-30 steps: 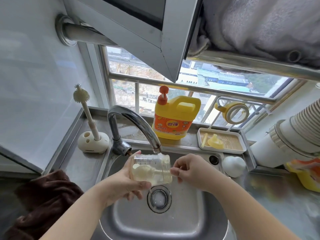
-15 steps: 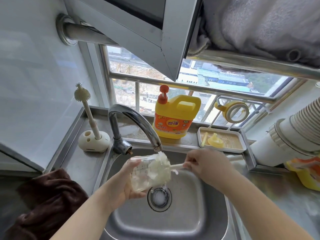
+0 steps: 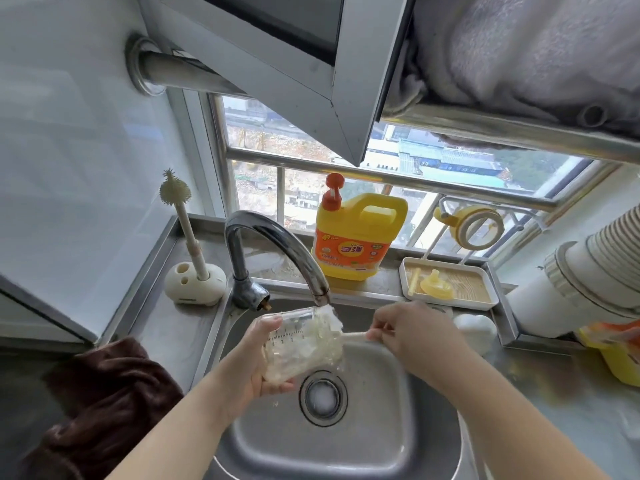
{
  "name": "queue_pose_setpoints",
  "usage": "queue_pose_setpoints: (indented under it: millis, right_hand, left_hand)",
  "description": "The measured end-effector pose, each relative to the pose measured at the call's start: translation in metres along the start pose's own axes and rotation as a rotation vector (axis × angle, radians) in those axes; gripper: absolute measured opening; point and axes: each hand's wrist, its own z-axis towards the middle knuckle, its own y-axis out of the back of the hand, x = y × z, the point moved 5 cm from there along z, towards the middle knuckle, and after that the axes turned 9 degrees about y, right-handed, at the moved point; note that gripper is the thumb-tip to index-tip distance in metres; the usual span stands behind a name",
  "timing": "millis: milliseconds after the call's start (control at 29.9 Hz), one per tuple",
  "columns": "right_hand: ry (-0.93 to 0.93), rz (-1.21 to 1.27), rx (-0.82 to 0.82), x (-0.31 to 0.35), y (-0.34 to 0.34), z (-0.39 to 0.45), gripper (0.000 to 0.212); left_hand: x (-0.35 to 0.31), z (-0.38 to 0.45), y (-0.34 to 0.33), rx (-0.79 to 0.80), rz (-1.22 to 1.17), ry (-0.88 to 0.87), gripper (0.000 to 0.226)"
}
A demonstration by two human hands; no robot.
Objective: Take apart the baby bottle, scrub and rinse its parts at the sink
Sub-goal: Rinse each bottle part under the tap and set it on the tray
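Left fingers (image 3: 266, 327) around bottle (image 3: 301, 344); right fingers (image 3: 377, 332) pinching brush handle (image 3: 356, 336).

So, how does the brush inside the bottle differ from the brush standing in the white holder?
The brush in the bottle lies nearly level, gripped by the right hand, its head hidden in foam. The standing brush is upright in the white holder, untouched, its spiky head bare. Both have pale, thin handles.

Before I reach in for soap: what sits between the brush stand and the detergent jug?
The faucet, arching toward the sink; head view, between brush stand and detergent jug.
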Motion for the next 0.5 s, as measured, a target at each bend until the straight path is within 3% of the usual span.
queue_pose_setpoints:
  millis: [134,301,501]
  right_hand:
    - [0.065,-0.089,-0.007,0.013,0.002,0.001,0.022]
    - [-0.022,0.045,0.031,-0.002,0.008,0.003,0.02]
    - [0.003,0.34,0.069,0.018,-0.009,0.015,0.027]
  left_hand:
    - [0.005,0.002,0.002,-0.037,0.046,0.013,0.062]
    - [-0.002,-0.005,0.002,-0.005,-0.037,-0.047,0.057]
    - [-0.001,-0.009,-0.017,0.18,-0.153,-0.126,0.085]
